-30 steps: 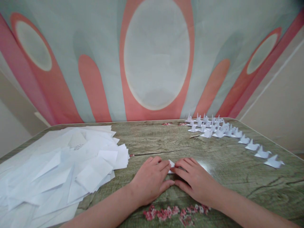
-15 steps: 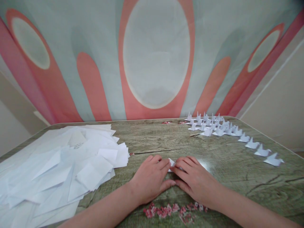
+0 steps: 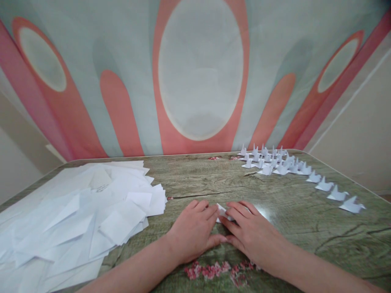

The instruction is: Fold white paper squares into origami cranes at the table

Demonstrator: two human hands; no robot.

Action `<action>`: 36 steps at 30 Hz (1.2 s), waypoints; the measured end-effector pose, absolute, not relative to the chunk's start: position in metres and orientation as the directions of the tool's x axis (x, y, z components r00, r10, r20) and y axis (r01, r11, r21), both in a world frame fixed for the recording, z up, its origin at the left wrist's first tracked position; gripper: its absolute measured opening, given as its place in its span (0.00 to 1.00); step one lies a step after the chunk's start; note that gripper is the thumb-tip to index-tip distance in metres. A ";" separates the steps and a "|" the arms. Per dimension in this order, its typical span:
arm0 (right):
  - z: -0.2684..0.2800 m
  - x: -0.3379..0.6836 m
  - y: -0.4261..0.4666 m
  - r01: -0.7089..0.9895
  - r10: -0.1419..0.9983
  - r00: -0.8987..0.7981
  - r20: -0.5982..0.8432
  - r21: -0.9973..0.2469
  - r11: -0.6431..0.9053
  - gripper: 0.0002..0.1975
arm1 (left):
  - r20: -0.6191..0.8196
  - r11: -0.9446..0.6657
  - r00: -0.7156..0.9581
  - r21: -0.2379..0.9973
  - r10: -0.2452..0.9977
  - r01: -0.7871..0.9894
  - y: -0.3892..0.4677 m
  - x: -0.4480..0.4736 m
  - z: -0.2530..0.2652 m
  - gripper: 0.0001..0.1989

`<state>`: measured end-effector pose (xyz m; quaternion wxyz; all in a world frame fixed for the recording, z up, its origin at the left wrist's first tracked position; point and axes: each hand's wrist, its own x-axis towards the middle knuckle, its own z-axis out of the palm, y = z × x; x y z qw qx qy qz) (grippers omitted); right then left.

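Note:
A small piece of folded white paper lies on the table between my hands, mostly hidden under the fingers. My left hand holds its left side, with the fingers pressed together over it. From the right, my right hand grips the same paper with bent fingertips. The two thumbs meet just in front of it.
A wide heap of loose white paper sheets covers the left of the table. Several folded paper cranes stand in rows toward the back right. Behind the table's far edge rises a pink and grey-green patterned backdrop.
My right hand's fingers have shifted slightly, and a little more of the folded paper shows between the hands. My left hand stays nearly in place.

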<state>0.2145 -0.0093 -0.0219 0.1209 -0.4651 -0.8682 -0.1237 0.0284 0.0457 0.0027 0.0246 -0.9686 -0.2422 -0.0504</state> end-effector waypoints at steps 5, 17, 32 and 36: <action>-0.018 0.215 -0.013 0.845 0.785 -0.535 0.312 0.202 0.495 0.21 | 0.099 -0.883 0.880 -0.034 0.464 0.469 0.046 0.029 0.003 0.27; -0.014 0.231 -0.018 0.831 0.804 -0.529 0.272 0.357 0.427 0.08 | 0.067 -0.882 0.882 -0.038 0.467 0.470 0.046 0.029 0.005 0.28; -0.024 0.221 -0.011 0.827 0.772 -0.561 0.298 0.221 0.516 0.14 | 0.131 -0.879 0.869 0.061 0.477 0.473 0.046 0.028 -0.002 0.26; -0.024 0.220 -0.010 0.827 0.776 -0.562 0.287 0.213 0.521 0.15 | 0.128 -0.881 0.873 0.103 0.472 0.461 0.046 0.027 0.000 0.22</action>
